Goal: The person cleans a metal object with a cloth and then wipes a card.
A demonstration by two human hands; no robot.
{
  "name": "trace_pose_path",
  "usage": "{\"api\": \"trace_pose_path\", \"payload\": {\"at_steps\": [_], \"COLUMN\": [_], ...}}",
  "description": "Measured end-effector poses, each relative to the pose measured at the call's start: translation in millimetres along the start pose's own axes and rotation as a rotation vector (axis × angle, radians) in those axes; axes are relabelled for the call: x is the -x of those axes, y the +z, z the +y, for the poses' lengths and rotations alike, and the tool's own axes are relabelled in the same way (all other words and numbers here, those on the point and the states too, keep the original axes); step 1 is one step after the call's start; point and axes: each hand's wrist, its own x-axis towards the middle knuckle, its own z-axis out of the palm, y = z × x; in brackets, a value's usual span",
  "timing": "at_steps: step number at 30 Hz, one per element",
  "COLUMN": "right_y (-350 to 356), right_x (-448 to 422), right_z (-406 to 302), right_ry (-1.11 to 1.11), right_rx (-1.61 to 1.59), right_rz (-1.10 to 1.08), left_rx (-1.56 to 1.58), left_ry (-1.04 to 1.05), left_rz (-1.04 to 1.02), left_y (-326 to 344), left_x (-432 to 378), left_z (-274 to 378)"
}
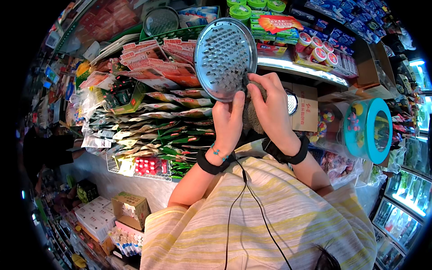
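My left hand (229, 118) holds a round metal grater-like disc (224, 57) by its lower rim, tilted up before me. Dark dirt clings to the lower right of its raised, holed surface. In my right hand (270, 104) is a brown-grey cloth (253, 116), bunched under the fingers and pressed at the disc's lower right edge. The thumb and fingertips of both hands come close together there. Another round, meshed metal piece (161, 21) lies at the upper left, and a small perforated metal piece (292, 102) shows just right of my right hand.
Racks of packaged snacks (168, 111) stand close on the left. Ahead are a lit shelf edge (300, 69) with tubs and packets. On the right are a cardboard box (304, 108) and a clear jar with a turquoise lid (368, 131). A person (47, 150) in dark clothes is far left.
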Motion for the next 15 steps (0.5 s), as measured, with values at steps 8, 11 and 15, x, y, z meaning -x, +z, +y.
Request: {"api": "trace_pose_path", "payload": {"at_steps": [8, 11, 15], "right_y": [-9, -10, -3], "right_x": [-9, -7, -4], "right_z": [13, 10, 25], "right_ry": [0.390, 0.663, 0.345], "right_rx": [-0.458, -0.815, -0.576], "right_rz": [-0.251, -0.301, -0.297], "left_rx": [-0.180, -0.166, -0.142], "left_ry": [0.198, 0.210, 0.083], "left_rz": [0.006, -0.040, -0.122], "left_y": [0, -4, -10], "left_x": [-3, -8, -13], "left_z": [-8, -12, -16]}}
